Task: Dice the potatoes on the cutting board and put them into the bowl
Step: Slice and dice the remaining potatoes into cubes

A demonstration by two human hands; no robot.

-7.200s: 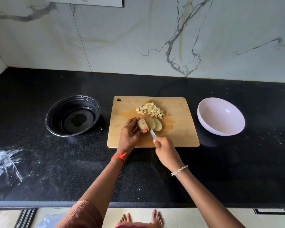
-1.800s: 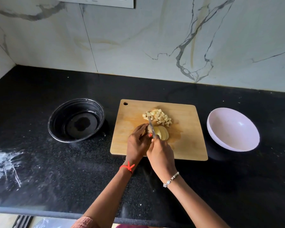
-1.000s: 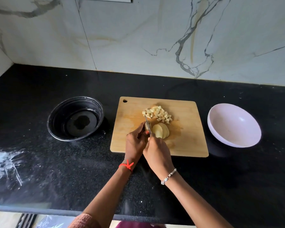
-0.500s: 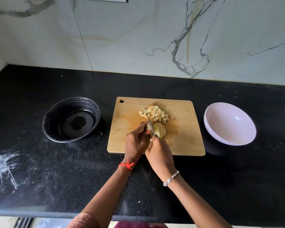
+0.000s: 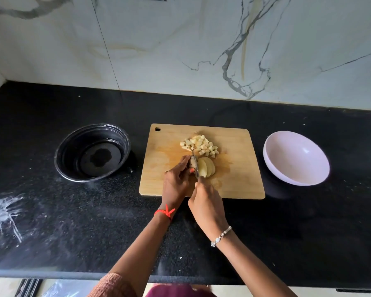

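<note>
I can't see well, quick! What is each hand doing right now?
Left hand: closed on the unsliced end of the potato, steadying it.
Right hand: closed around the knife, blade in the potato beside the potato slices.

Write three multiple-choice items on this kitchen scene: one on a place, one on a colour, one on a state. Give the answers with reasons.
1. Where is the pile of diced potato?
A. on the cutting board
B. in the pale bowl
C. in the black bowl

2. What colour is the thread on the left wrist?
A. blue
B. red
C. green

3. What is the right hand doing?
A. resting open
B. lifting a bowl
C. gripping the knife

Answers: A, the cubes lie on the board's far part; B, it is bright red; C, the blade is at the potato slices that the left hand steadies.
</note>
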